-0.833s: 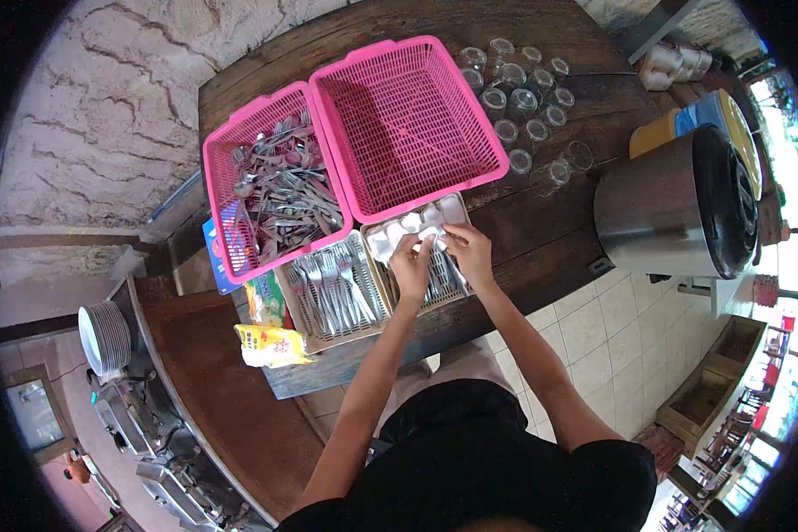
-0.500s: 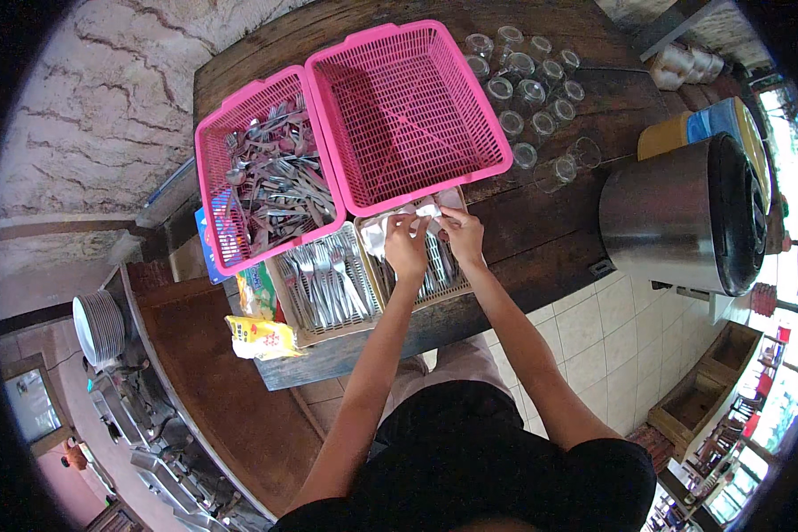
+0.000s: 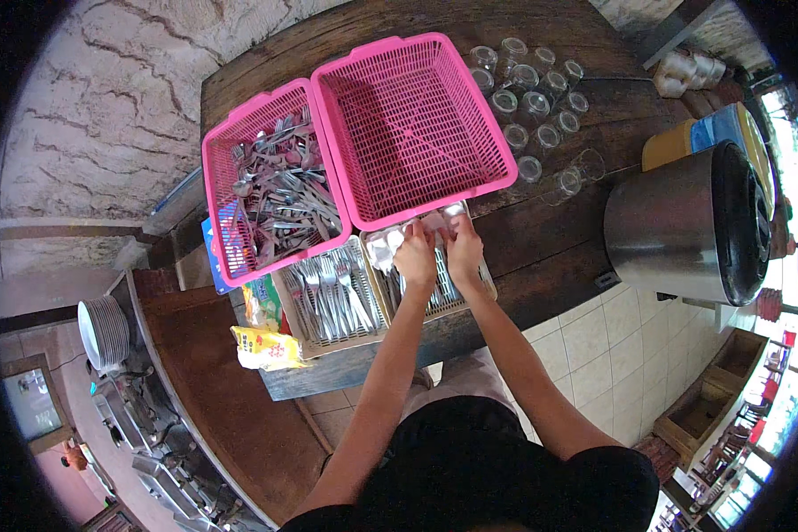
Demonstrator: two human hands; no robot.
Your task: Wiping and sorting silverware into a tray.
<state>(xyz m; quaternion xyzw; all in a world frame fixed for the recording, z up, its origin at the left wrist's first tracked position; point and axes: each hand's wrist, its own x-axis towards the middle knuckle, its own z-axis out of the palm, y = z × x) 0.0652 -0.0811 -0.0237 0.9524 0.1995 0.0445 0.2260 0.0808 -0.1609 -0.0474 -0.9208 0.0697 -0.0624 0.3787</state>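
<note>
Both my hands are over the upper part of a small beige basket (image 3: 480,294). My left hand (image 3: 416,256) has its fingers curled together among pale, shiny rounded ends (image 3: 380,252) that look like spoon bowls. Close beside it, my right hand (image 3: 464,257) is closed in the same way, its fingertips at more pale ends by the basket's far rim. What either hand grips is hidden under the fingers. Metal handles (image 3: 444,285) show between my wrists. To the left, a second beige basket (image 3: 307,347) holds several forks (image 3: 330,288) lying side by side.
Beyond are a pink basket (image 3: 214,189) of mixed cutlery (image 3: 287,193) and another pink basket (image 3: 408,133) with nothing in it. Upturned glasses (image 3: 534,105) and a large steel container (image 3: 661,226) stand to the right. A yellow packet (image 3: 267,348) lies at the table's (image 3: 550,253) near-left edge.
My hands have moved slightly nearer and lower into the small basket. The white piece that showed between my fingertips is no longer distinct. The whole view has shifted a little.
</note>
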